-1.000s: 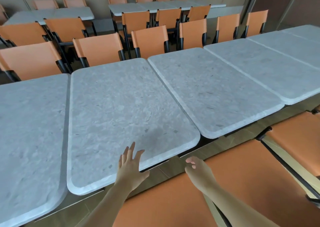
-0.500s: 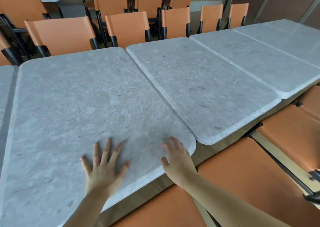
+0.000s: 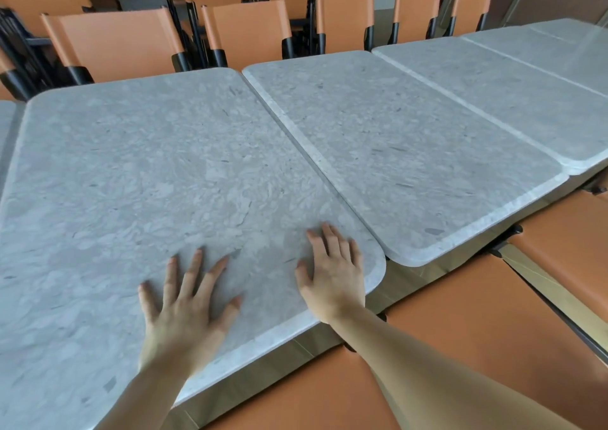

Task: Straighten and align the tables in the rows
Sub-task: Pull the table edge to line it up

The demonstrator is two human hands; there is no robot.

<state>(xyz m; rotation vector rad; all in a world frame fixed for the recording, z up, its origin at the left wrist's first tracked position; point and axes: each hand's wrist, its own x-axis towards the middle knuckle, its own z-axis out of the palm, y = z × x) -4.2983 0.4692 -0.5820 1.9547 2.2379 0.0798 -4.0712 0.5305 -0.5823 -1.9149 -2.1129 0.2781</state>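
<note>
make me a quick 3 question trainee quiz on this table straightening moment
1. True or false: both hands lie flat on the same grey stone-look tabletop.
2. Which hand is nearer that tabletop's rounded front corner? A) left hand B) right hand
3. Fill in: the front edge of the neighbouring tabletop on the right sits ____ from the person than the edge under the hands.

Key
1. True: fingers spread, palms down, gripping nothing.
2. B.
3. Farther: the two front edges do not line up, and orange chair seats show below them.

Both forearms bare to the frame edge, left hand (image 3: pixel 184 321) and right hand (image 3: pixel 334 281) ungloved, no rings
</note>
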